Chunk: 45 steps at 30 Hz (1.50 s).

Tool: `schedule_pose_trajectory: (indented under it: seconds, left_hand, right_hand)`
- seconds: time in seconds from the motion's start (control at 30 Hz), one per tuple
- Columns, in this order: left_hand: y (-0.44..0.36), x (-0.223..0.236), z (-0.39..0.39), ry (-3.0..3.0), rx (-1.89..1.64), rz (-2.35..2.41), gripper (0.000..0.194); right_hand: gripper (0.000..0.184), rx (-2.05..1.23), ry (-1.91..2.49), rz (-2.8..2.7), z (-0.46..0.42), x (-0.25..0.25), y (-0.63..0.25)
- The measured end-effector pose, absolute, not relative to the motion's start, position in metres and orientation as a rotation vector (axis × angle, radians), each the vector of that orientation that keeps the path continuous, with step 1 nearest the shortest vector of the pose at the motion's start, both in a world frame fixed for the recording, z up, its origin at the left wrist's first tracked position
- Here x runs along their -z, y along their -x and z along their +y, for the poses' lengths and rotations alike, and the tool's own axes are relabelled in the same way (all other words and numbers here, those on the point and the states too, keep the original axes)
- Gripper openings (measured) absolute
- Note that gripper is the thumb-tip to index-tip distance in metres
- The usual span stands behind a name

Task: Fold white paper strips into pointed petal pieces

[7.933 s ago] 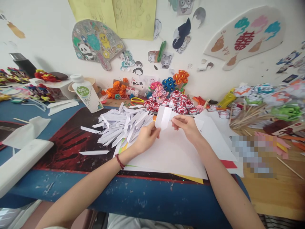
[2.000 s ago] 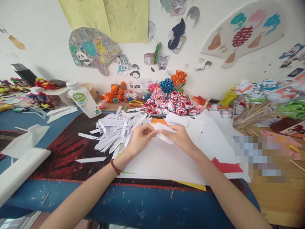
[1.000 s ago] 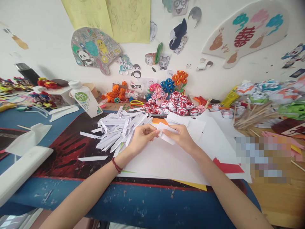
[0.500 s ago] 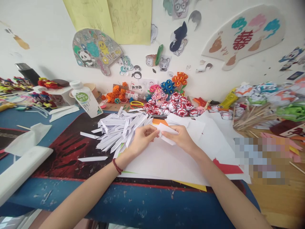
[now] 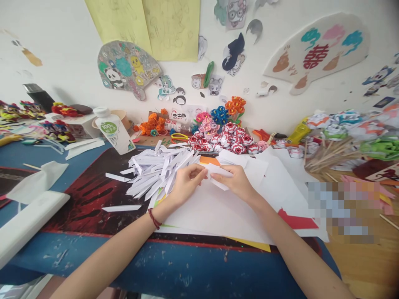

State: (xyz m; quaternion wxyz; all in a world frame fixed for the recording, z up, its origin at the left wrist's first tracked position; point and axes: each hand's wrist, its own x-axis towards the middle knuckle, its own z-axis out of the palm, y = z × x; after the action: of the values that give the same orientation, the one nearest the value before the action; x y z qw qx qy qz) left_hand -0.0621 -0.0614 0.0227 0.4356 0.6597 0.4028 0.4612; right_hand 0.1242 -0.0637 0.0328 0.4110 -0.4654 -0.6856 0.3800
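Observation:
A folded white paper piece (image 5: 220,171) is held over the white sheets in the middle of the table. My right hand (image 5: 238,182) pinches it between thumb and fingers, the thumb lying along its near side. My left hand (image 5: 188,182), with a dark red bracelet on the wrist, has thumb and fingertips pressed together at the paper's left corner; its exact grip there is small and partly hidden. Just behind and left of my left hand lies a heap of folded white paper strips (image 5: 152,168). Large white sheets (image 5: 199,216) spread under both hands.
Red-and-white paper flowers (image 5: 232,139) stand along the wall behind the sheets. A white bottle (image 5: 114,131) is at the back left, and a long white object (image 5: 34,224) lies at the left edge. Wooden sticks (image 5: 327,153) lie at the right. A red paper scrap (image 5: 296,220) rests on the sheets.
The folded paper has tilted slightly between my fingers. Both hands stay in nearly the same place, and the camera view has shifted a little.

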Motion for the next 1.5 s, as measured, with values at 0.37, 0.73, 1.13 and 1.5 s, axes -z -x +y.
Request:
schedule_pose_trajectory:
  seconds: [0.37, 0.73, 1.13, 1.5]
  left_hand:
    - [0.062, -0.024, -0.064, -1.671, -1.161, 1.04, 0.027]
    - [0.061, -0.025, -0.065, -1.841, -1.104, 1.094, 0.022]
    - [0.059, -0.026, -0.066, -1.905, -1.046, 1.084, 0.022]
    - [0.06, -0.027, -0.067, -1.954, -0.986, 1.029, 0.02]
  right_hand:
    - [0.033, -0.884, 1.2, -1.746, -0.065, -0.035, -0.124]
    - [0.039, -0.833, 1.148, -1.842, -0.057, -0.026, -0.126]
    - [0.04, -0.939, 1.085, -1.812, -0.06, -0.028, -0.125]
    - [0.041, -1.01, 0.981, -1.937, -0.057, -0.027, -0.127]
